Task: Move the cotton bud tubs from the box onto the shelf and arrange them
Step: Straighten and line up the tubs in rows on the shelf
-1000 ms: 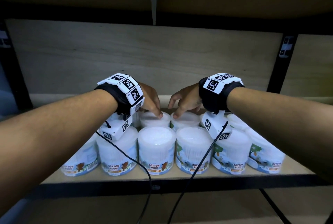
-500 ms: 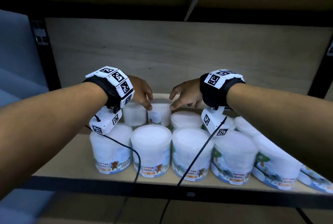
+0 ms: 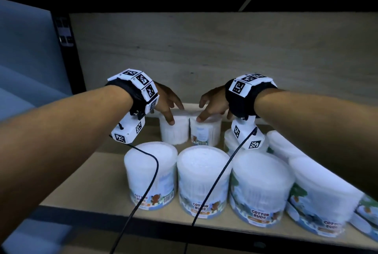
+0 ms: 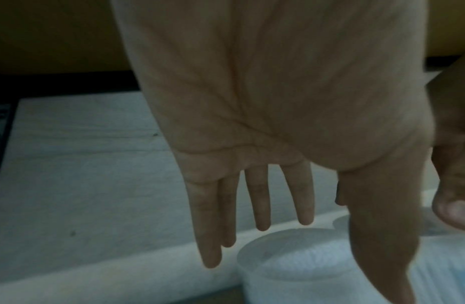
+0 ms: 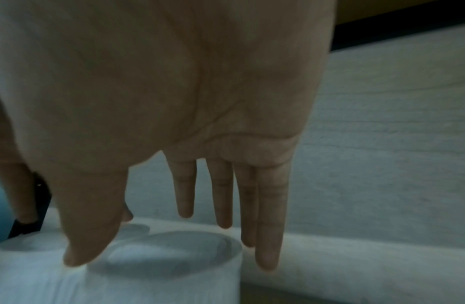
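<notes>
Two white cotton bud tubs stand side by side at the back of the wooden shelf (image 3: 90,174). My left hand (image 3: 168,106) hovers over the left back tub (image 3: 173,133) with its thumb on the near rim. My right hand (image 3: 210,105) does the same over the right back tub (image 3: 206,134). In the left wrist view my left hand (image 4: 278,102) has straight fingers hanging behind the tub (image 4: 291,267). The right wrist view shows my right hand (image 5: 174,82) likewise spread over its tub (image 5: 161,267). A front row of several labelled tubs (image 3: 203,180) stands near the shelf edge.
The wooden back panel (image 3: 204,49) rises just behind the two back tubs. A black upright post (image 3: 67,53) bounds the shelf on the left. More tubs (image 3: 284,147) sit at the right behind the front row. Black cables (image 3: 152,180) hang over the front tubs.
Both hands have reached deeper into the shelf. The two tubs under them have slid back from the second row toward the back panel.
</notes>
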A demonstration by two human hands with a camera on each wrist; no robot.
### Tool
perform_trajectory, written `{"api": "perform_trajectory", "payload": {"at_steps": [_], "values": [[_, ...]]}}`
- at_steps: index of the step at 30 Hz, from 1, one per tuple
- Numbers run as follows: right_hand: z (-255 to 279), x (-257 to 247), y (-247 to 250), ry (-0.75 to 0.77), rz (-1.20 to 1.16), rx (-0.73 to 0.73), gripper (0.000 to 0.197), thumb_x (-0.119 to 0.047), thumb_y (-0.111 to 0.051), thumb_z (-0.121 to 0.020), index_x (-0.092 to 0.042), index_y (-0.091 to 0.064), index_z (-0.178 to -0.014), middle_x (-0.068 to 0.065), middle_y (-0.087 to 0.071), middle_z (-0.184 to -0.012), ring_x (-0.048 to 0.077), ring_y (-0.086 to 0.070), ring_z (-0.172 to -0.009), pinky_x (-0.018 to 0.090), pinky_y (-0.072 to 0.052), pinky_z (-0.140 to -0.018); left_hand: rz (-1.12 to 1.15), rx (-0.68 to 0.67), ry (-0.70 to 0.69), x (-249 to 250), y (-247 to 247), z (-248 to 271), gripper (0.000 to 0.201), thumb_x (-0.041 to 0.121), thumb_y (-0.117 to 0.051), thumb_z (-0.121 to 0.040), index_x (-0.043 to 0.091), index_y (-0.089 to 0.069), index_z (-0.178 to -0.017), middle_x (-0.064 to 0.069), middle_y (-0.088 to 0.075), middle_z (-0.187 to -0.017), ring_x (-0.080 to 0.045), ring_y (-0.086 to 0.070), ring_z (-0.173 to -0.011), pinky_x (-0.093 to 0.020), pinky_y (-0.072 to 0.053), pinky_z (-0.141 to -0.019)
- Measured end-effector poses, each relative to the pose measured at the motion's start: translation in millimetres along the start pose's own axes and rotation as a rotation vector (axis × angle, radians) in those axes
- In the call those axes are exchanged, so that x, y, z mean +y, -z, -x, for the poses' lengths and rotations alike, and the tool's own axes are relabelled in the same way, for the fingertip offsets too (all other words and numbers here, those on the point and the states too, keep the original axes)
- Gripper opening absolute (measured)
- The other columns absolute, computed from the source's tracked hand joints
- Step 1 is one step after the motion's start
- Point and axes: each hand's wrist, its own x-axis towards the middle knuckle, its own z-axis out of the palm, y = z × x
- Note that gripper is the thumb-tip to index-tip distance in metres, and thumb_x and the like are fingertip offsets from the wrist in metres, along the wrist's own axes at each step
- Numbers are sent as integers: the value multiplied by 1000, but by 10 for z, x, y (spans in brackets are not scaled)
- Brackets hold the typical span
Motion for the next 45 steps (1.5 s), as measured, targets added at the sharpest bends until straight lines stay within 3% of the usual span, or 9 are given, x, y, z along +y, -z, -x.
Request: {"api": "perform_trajectory", "payload": {"at_steps": [5,8,19,25,28,31,34,41,45], "values": [[-151,-38,17,-29,-80,-89,65,-38,-72,-88,-14,-47,-143,13,-50,-140,29,-54,-105,44,-53,-97,125,-32,1,40,-62,-93,73,33,-77,-83,41,-41,-145,3,-42,-150,-22,-44,-132,-36,-54,-95],[-214,-60,18,-34,-67,-108,61,-36,-74,-87,-11,-52,-138,17,-53,-137,32,-55,-107,47,-54,-96,94,-20,-12,46,-87,-133,69,29,-75,-85,39,-42,-145,1,-45,-146,-20,-49,-126,-27,-55,-87],[-185,-112,-1,-21,7,-87,56,-36,-74,-87,-10,-58,-134,16,-58,-133,34,-58,-115,45,-54,-96,128,-21,0,42,-118,-158,71,33,-77,-82,43,-43,-144,1,-48,-142,-23,-50,-125,-37,-56,-94],[-173,-73,-30,7,70,-42,50,-34,-71,-88,-17,-57,-133,4,-55,-122,22,-53,-102,36,-54,-92,225,-8,46,72,-166,-186,70,36,-79,-80,42,-47,-141,0,-44,-143,-23,-49,-122,-36,-57,-90],[-205,-51,-30,23,100,-57,49,-30,-72,-87,-22,-56,-132,1,-53,-122,21,-53,-109,38,-55,-93,196,7,75,124,-188,-187,71,43,-74,-83,38,-42,-146,-2,-40,-149,-26,-46,-130,-34,-54,-93],[-244,-26,-26,42,102,-83,51,-22,-74,-83,-28,-56,-130,2,-55,-130,25,-55,-117,44,-55,-95,81,43,94,160,-176,-182,72,48,-65,-88,32,-33,-151,-3,-37,-153,-22,-43,-134,-10,-44,-66],[-263,-20,-24,64,75,-116,55,-11,-74,-81,-30,-55,-129,1,-53,-137,26,-53,-121,48,-55,-94,5,47,111,162,-160,-170,69,46,-62,-90,26,-36,-151,-6,-40,-151,-22,-45,-132,-6,-32,-52],[-265,8,-10,112,84,-163,54,-1,-72,-77,-33,-55,-117,-9,-54,-138,22,-54,-117,50,-55,-94,-43,54,148,82,-212,-186,68,46,-69,-85,18,-48,-143,-8,-50,-142,-19,-49,-105,-13,-37,-59],[-284,-2,-67,77,8,-99,45,-12,-71,-79,-31,-58,-117,-4,-57,-131,23,-54,-117,48,-54,-94,-17,67,144,76,-187,-165,70,49,-67,-85,17,-46,-145,-8,-48,-145,-21,-50,-120,-15,-41,-70]]}}
